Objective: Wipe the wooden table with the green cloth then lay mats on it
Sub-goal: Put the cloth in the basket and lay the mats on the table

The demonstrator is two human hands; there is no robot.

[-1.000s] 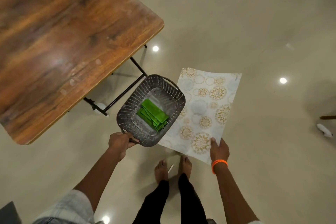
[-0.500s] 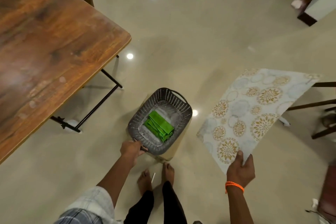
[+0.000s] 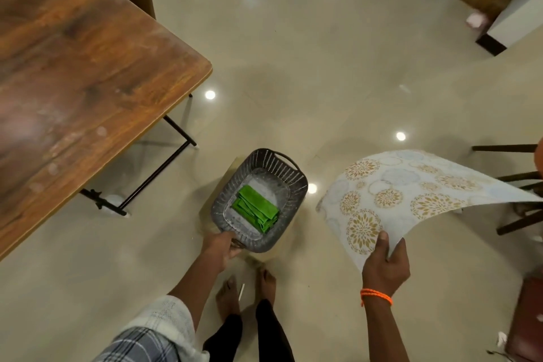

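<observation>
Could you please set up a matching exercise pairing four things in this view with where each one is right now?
Things:
1. green cloth
2. patterned mat
3. grey basket
4. wooden table

Places:
A. held up by one corner in the right hand
B. standing at the upper left
C. folded inside the basket
D. gripped at its near rim by the left hand

Pairs: 1-C, 2-A, 3-D, 4-B

Single head-worn wide-angle view looking steeply down from standing height at the glossy floor (image 3: 338, 73), wooden table (image 3: 88, 73) corner upper left, both hands low in frame; no second view to overlap.
</observation>
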